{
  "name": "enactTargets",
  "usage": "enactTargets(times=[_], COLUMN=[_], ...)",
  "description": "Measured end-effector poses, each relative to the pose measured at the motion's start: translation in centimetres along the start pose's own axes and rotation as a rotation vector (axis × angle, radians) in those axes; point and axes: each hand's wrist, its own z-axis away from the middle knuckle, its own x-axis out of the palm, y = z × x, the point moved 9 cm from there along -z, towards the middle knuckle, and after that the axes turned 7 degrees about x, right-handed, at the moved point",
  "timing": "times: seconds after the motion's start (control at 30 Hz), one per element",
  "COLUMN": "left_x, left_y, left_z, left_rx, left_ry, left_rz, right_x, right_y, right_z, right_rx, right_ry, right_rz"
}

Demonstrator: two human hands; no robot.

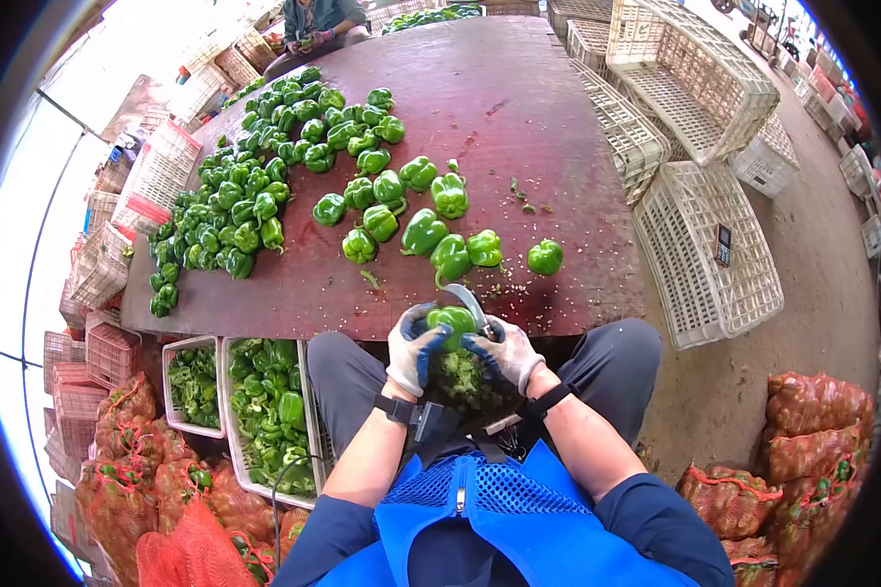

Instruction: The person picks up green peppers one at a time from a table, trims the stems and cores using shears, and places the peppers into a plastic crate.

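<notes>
Now the gloved left hand [413,350] grips a green pepper [451,321] over the lap while the gloved right hand [504,352] is closed around a knife [469,305] against it, just before the worktop [519,127] strewn with peppers [264,186].

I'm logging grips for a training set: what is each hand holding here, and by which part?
The left hand cups a green pepper around its side. The right hand grips a knife by its handle, blade at the pepper's top.
</notes>
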Motion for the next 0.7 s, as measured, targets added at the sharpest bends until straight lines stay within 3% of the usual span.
enactTargets(times=[0.07, 0.13, 0.2, 0.3, 0.37, 0.5, 0.7], left_x=[2.0, 2.8, 2.7, 2.9, 2.8, 2.3, 2.6], left_y=[0.7, 0.7, 0.3, 0.4, -0.4, -1.6, -1.5], left_z=[0.3, 0.4, 0.3, 1.0, 1.3, 1.5, 1.9], left_rx=[0.003, -0.03, -0.051, -0.069, -0.052, -0.045, -0.043], left_ry=[-0.087, -0.104, -0.114, -0.076, -0.042, 0.06, -0.003], left_rz=[0.047, 0.099, -0.131, -0.045, 0.005, 0.286, 0.38], right_x=[0.7, 0.2, -0.4, 0.0, 0.2, 0.1, 0.1], right_y=[-0.3, -1.6, -2.0, -1.2, -0.1, 0.9, 1.1], right_z=[0.0, 0.4, 0.5, 0.1, 0.0, 0.1, 0.3], right_rx=[0.073, -0.016, -0.105, -0.1, 0.021, 0.154, 0.205], right_ry=[-0.136, -0.082, -0.029, -0.118, -0.138, -0.132, -0.172], right_rz=[-0.174, -0.109, -0.042, -0.302, -0.581, -0.667, -0.697])
